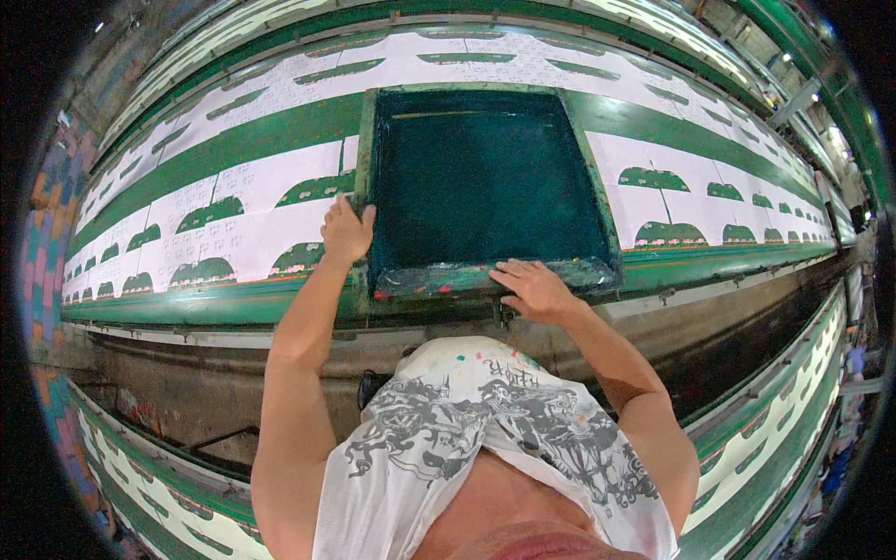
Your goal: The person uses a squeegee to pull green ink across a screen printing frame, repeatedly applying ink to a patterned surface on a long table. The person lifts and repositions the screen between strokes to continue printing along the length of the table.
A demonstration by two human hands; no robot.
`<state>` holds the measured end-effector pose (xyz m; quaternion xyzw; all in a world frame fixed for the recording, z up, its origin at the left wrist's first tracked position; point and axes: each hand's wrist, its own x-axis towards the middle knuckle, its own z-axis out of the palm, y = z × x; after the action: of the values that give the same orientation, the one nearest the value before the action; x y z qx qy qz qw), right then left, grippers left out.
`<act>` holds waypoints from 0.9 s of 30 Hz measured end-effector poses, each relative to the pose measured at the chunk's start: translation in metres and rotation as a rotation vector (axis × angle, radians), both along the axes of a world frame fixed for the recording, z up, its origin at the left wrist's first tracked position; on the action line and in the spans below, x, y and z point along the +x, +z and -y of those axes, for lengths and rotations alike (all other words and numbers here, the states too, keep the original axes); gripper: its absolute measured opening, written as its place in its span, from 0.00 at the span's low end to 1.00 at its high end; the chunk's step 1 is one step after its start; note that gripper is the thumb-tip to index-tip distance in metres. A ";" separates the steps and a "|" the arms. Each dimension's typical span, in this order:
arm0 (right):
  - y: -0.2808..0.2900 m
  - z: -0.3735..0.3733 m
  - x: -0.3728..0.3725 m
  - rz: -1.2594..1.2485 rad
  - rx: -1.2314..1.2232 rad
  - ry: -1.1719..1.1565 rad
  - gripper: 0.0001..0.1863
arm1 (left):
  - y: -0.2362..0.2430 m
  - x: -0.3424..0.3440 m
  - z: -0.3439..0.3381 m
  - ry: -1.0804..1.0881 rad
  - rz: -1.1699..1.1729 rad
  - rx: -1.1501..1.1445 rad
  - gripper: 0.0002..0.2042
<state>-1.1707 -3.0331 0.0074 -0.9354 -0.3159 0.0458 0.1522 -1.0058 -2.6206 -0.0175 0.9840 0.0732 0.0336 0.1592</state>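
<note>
The framed dark screen (481, 182) lay on the long green table (289, 131), among pale sheets (261, 224). The left hand (348, 231) was beside its left edge, fingers loosely spread, gripping nothing visible. The right hand's (534, 289) fingers draped over the near rim, thumb apart; whether they gripped could not be told. Handling it well probably called for matched pressure from both hands, keeping the screen square and flat, without dragging across the sheets.
</note>
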 end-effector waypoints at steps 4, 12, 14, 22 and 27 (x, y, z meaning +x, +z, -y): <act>-0.006 -0.001 0.008 0.006 -0.041 -0.002 0.32 | -0.012 -0.007 -0.022 -0.307 0.112 0.247 0.44; 0.006 -0.030 0.039 -0.020 -0.084 -0.128 0.29 | -0.027 -0.002 -0.025 -0.340 0.171 0.094 0.39; 0.018 -0.036 0.051 -0.057 -0.151 -0.141 0.26 | -0.034 0.002 -0.029 -0.338 0.183 0.042 0.37; 0.031 -0.044 0.027 -0.135 -0.206 -0.223 0.26 | -0.033 -0.001 -0.026 -0.338 0.211 0.043 0.35; 0.006 -0.049 0.013 0.125 -0.072 -0.170 0.29 | -0.046 0.006 -0.035 -0.305 0.273 -0.012 0.36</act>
<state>-1.1581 -2.9836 0.0138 -0.9647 -0.2425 -0.0147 0.1020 -0.9999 -2.5854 -0.0631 0.9690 -0.0985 0.1415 0.1768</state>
